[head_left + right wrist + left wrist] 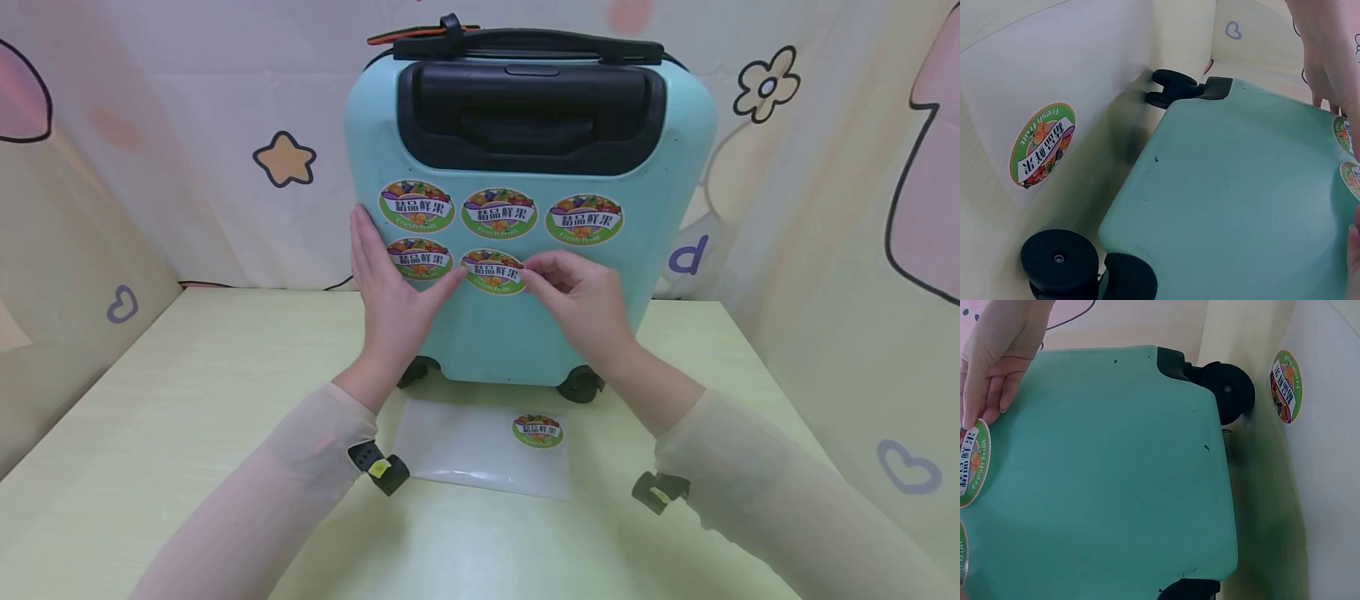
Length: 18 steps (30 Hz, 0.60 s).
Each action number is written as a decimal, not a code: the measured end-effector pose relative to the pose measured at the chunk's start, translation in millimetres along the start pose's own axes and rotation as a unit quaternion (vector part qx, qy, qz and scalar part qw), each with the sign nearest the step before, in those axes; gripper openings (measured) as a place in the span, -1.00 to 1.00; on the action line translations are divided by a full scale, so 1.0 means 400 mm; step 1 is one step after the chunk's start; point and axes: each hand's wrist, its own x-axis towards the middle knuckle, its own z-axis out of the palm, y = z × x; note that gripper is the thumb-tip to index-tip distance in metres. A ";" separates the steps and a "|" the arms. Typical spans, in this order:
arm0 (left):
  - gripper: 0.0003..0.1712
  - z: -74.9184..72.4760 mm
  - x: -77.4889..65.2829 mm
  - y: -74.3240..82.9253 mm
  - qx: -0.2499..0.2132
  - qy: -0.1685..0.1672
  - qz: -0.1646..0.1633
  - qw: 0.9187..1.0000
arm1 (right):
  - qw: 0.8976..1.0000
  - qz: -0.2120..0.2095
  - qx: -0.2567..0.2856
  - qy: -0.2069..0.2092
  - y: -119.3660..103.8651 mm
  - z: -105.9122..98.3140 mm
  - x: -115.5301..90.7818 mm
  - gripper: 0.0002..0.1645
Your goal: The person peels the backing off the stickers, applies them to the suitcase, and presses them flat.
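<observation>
A light-blue suitcase (495, 346) stands upright, its front bearing oval fruit stickers with printed characters. Three stickers, including the top middle sticker (498, 213), form an upper row. Beneath them are a lower left sticker (421, 259) and a lower middle sticker (493, 272). My right hand (581, 304) pinches the right edge of the lower middle sticker between thumb and index finger; the left wrist view shows this sticker (975, 462) too. With fingers straight, my left hand (393, 287) lies against the suitcase's left side, its thumb tip at the sticker's left edge.
On the table (247, 375) before the suitcase lies a white backing sheet (465, 446) with one sticker (537, 431) on it. Black wheels (581, 384) sit under the suitcase. Behind it hangs a patterned cloth (187, 167). A black handle (525, 42) tops the suitcase.
</observation>
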 end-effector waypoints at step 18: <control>0.33 0.013 0.002 -0.002 0.009 0.017 -0.005 1.000 | 1.000 -0.010 -0.009 0.017 0.004 0.007 0.002 -0.81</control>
